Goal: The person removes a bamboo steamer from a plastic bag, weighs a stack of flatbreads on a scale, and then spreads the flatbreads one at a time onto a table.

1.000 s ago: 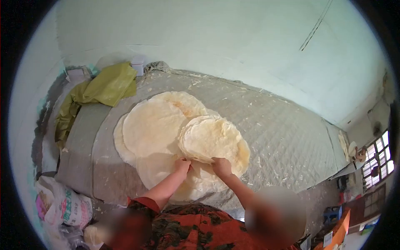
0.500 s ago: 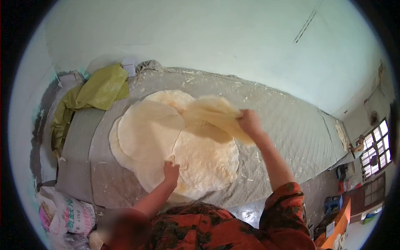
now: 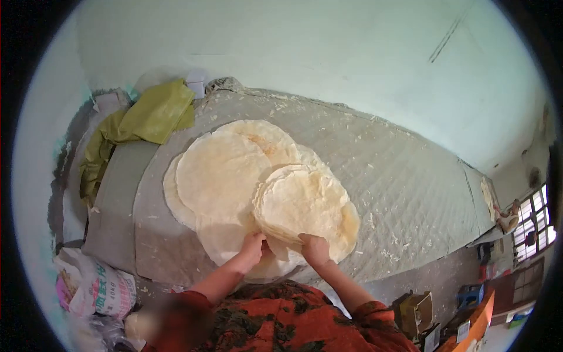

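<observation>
Pale wall (image 3: 328, 53) across top of frame. Grey quilted cover (image 3: 404, 193) below it, scattered with scraps. Overlapping flatbreads (image 3: 220, 176) at centre. Right hand (image 3: 316, 249) pinches near edge of smaller stack (image 3: 302, 202), on right side of pile. Left hand (image 3: 253, 245) beside it, fingers curled; grip unclear. Green cloth (image 3: 155, 111) upper left; printed sack (image 3: 99, 287) lower left.

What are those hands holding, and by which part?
The right hand holds the pile of flat rounds by its near edge. I can't tell about the left hand.
</observation>
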The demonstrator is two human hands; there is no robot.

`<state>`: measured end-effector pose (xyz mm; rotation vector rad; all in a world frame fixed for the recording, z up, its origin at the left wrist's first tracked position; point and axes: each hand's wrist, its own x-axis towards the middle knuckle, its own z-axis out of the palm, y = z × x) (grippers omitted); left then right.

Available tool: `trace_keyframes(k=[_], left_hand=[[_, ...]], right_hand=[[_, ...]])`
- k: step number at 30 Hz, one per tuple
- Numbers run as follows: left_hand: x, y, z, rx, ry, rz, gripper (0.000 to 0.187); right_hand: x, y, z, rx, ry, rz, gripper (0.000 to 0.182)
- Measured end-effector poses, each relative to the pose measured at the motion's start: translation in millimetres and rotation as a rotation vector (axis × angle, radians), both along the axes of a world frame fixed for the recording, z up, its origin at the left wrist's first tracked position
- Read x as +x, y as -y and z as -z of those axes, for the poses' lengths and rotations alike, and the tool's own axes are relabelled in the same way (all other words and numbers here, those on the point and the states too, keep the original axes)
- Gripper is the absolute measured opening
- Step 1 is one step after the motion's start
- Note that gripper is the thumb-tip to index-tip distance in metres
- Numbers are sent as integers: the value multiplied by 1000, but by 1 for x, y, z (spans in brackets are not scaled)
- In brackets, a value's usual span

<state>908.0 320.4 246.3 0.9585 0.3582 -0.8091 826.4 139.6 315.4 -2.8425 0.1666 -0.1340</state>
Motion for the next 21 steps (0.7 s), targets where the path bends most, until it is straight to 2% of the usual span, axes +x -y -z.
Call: trace_keyframes(k=[1, 3, 4, 5, 6, 9, 11, 12, 13, 14, 15, 16, 17, 18, 20, 21], left_hand=[[-1, 0, -2, 9, 0, 14, 21], [1, 6, -7, -311, -42, -47, 25], [1, 10, -9, -314, -39, -42, 25], [2, 14, -11, -325, -90, -7, 26], [5, 19, -13, -338, -138, 26, 27], [3, 24, -42, -342, -176, 37, 25], [11, 26, -24, -395, -169, 47, 26], [12, 26, -17, -441, -173, 65, 28], [9, 21, -35, -385, -126, 22, 37], [13, 17, -37, -378, -120, 37, 37], [18, 11, -38, -391, -178, -10, 41], [23, 4, -40, -403, -238, -57, 44], [29, -1, -41, -395, -225, -23, 65], [36, -7, -43, -393, -219, -17, 65], [45, -25, -48, -537, -203, -40, 68], [48, -35, -52, -566, -182, -46, 78]], right_hand=[[-2, 1, -7, 6, 10, -30, 10], [-8, 0, 0, 45, 33, -74, 17], [-11, -3, 0, 76, 55, -134, 24], [-19, -11, 0, 110, -13, -74, 36], [-25, -18, 0, 56, 217, -135, 46], [-19, -15, 19, 28, 341, -34, 43], [-7, 6, 22, 51, -72, 274, 33], [12, 22, 2, 49, -71, 269, 22], [33, 44, -19, 6, -95, 191, 22], [62, 65, -42, -70, -123, 246, 23], [84, 84, -79, -272, -6, 61, 22], [112, 92, -113, -81, -74, 282, 17], [124, 89, -162, -137, -41, 199, 18], [131, 90, -193, -103, 79, 100, 20], [121, 57, -245, -160, 126, 49, 20], [111, 35, -263, -255, 160, 34, 22]])
